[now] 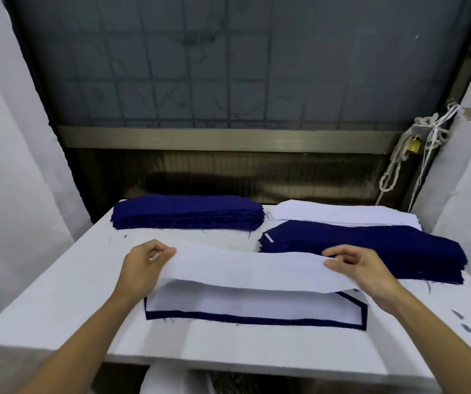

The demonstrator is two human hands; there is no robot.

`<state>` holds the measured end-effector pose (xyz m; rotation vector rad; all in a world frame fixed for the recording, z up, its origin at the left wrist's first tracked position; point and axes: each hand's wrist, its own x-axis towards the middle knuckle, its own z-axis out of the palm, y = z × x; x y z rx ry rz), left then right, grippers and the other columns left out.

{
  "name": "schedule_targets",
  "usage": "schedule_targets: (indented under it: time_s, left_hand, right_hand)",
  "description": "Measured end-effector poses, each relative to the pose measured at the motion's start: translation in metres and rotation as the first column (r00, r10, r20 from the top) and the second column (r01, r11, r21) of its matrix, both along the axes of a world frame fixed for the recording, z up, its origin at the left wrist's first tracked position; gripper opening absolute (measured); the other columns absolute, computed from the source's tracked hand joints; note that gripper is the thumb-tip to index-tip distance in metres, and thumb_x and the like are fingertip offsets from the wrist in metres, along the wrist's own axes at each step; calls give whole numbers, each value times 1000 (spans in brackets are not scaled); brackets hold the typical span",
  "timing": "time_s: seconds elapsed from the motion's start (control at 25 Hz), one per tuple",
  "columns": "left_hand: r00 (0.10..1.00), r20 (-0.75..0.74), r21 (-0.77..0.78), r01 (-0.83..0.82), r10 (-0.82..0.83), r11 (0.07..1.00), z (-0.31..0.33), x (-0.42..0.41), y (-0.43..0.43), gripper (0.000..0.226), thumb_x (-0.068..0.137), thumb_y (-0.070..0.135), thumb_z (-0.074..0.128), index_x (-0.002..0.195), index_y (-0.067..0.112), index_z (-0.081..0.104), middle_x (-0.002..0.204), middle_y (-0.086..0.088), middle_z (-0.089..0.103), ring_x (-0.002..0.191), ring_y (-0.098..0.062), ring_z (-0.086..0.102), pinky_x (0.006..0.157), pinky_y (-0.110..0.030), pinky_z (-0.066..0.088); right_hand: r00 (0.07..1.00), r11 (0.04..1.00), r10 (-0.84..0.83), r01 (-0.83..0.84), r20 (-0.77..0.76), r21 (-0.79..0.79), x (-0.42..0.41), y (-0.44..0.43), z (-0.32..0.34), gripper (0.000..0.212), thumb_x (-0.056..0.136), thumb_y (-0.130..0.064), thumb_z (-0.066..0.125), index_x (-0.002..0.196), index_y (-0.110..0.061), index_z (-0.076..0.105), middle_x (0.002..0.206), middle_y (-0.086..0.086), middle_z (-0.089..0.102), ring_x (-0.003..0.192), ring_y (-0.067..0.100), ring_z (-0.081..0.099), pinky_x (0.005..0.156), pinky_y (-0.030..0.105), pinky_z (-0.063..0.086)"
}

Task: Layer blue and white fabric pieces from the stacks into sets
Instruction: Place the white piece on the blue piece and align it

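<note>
While the white table (58, 294) fills the middle and lower frame, three stacks sit along its far edge. One blue stack (187, 211) lies at centre left, a second blue stack (385, 251) at centre right, and a single white stack (342, 213) just behind that second one. Nearer the bottom of the frame, one white piece (257, 268) is held above the table with its long axis running left to right. Directly below it, and a little lower in the frame, lies the started set: a laid white layer (228, 301) on a blue base piece (257, 319), whose dark edge shows as a border along the near and right sides. The set's long axis also runs left to right, so the held piece is already parallel to it and, by my judgement, mainly needs lowering and squaring up. Whether more layers hide inside the set I cannot tell, since the held piece shades its far half. The left hand (143, 263) pinches the piece's left end between thumb and curled fingers. The right hand (362, 265) pinches its right end the same way. Each hand is at its own end, so neither is nearer the set. Two small dark scraps (468, 328) lie at the table's lower right.
</note>
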<state>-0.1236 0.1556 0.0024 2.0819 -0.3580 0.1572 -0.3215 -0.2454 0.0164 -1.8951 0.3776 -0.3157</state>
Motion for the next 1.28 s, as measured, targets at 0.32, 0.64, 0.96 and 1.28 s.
schedule_targets:
  time_s: [0.32, 0.64, 0.96, 1.28]
  left_hand:
    - [992, 116, 348, -95, 58, 933, -53, -23, 13, 18, 96, 41, 67, 80, 35, 61, 76, 18, 68, 71, -2, 62, 61, -26, 48]
    - [988, 94, 213, -142, 124, 967, -58, -17, 15, 13, 93, 35, 72, 84, 33, 62, 75, 15, 66, 70, -5, 61, 59, -22, 43]
    - [961, 256, 446, -215, 107, 869, -60, -20, 11, 14, 94, 30, 62, 84, 36, 57, 80, 17, 58, 76, -7, 53, 52, -26, 44]
    - [965, 261, 586, -173, 18, 792, -46, -5, 6, 5, 83, 35, 67, 81, 36, 62, 86, 16, 47, 86, -8, 45, 51, -23, 39]
  right_hand:
    - [991, 906, -119, 87, -53, -415, -18, 9, -53, 20, 89, -25, 77, 92, -44, 72, 87, -16, 67, 78, 10, 65, 75, 36, 55]
    - [981, 714, -186, 171, 52, -679, -21, 14, -65, 21, 89, -29, 76, 105, -40, 69, 87, -21, 61, 66, 4, 60, 56, 16, 40]
    - [984, 625, -180, 110, -6, -773, -22, 19, -60, 19, 90, -16, 71, 86, -35, 69, 86, -23, 55, 82, 6, 53, 57, 22, 47]
    - [974, 572, -219, 182, 66, -800, -14, 22, -52, 26, 81, -5, 76, 74, -30, 71, 81, -19, 54, 75, 9, 50, 53, 21, 41]
